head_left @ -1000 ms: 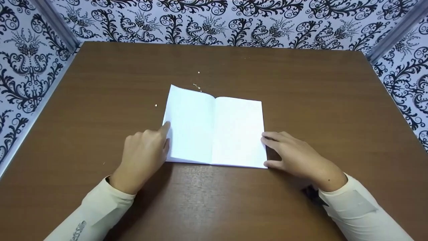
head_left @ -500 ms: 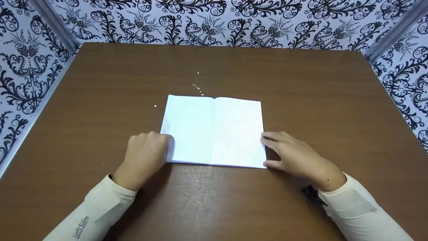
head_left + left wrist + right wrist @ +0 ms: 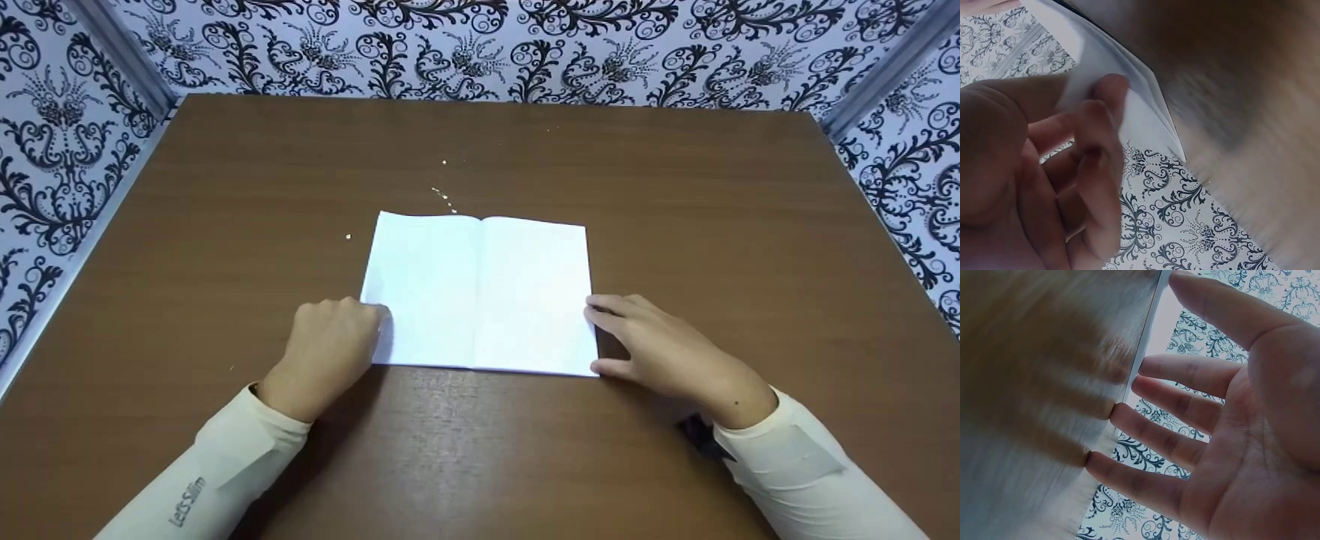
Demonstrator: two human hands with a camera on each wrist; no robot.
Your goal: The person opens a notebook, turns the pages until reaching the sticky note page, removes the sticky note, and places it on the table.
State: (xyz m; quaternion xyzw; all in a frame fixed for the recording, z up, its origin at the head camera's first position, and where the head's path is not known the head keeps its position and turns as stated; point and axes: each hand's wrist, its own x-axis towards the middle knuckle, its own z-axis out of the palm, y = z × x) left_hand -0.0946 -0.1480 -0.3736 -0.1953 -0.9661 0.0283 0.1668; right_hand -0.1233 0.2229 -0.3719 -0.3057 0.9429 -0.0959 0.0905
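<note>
An open notebook (image 3: 533,296) with blank white pages lies on the brown table in the head view, its fold running up the middle. My left hand (image 3: 334,349) is at its left edge, with curled fingers. The left wrist view shows a page (image 3: 1143,121) pinched between the thumb and a fingertip of that hand (image 3: 1081,152), the sheets slightly fanned apart. On the other side, my right hand (image 3: 660,345) rests at the notebook's right edge. Its fingers (image 3: 1157,439) are spread and nearly straight, their tips on the table, with the thumb near the lower right corner.
Small pale crumbs (image 3: 445,197) dot the brown table (image 3: 675,187) behind and left of the notebook. Black-and-white patterned walls (image 3: 472,52) border the table's far edge and sides. A dark strap-like piece (image 3: 703,437) shows beneath the right wrist.
The left page, raised at its far corner a second ago, has come down flatter. My left index finger has drawn back and curled at the page edge. My right hand has stayed put.
</note>
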